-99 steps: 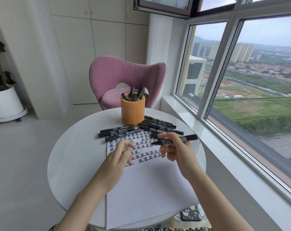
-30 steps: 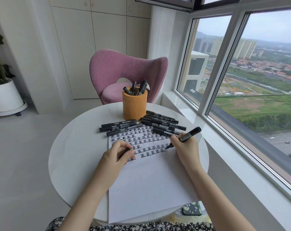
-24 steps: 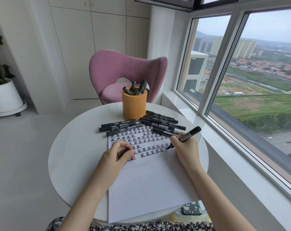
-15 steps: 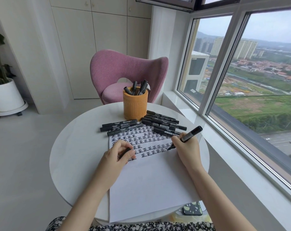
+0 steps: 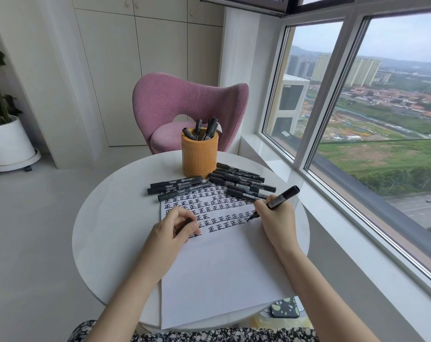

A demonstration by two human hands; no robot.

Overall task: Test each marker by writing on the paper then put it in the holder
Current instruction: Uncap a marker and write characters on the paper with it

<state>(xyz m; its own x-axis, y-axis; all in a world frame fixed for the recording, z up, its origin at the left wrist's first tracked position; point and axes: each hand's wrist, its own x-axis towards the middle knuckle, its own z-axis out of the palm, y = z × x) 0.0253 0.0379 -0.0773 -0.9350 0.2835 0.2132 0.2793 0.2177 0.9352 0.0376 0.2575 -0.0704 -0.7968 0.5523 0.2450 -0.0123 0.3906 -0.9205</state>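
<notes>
Black and uncapped, the felt marker [image 5: 282, 197] in use slants up to the right. Its tip touches the white sheet of paper [image 5: 221, 267] at the right end of a row of inked characters. The right hand [image 5: 278, 218] has its grip clamped round the barrel, with the heel of the hand on the sheet. The left hand [image 5: 175, 228] rests on the paper's left part, its grip closed on a small black piece [image 5: 184, 224] that the fingers mostly hide. Rows of black characters fill the far part of the sheet, and the near part is blank.

Three capped black markers [image 5: 177, 186] lie side by side across the sheet's far left corner. A loose pile of capped black markers [image 5: 239, 181] lies at its far right, just beside the orange ribbed cylindrical holder [image 5: 199, 156]. Several black markers [image 5: 204, 129] stand in the holder. All of this sits on a round white worktop [image 5: 110, 230]. Behind it stands a pink upholstered chair [image 5: 184, 102]. A phone in a speckled case [image 5: 283, 309] shows below the worktop's near right edge.
</notes>
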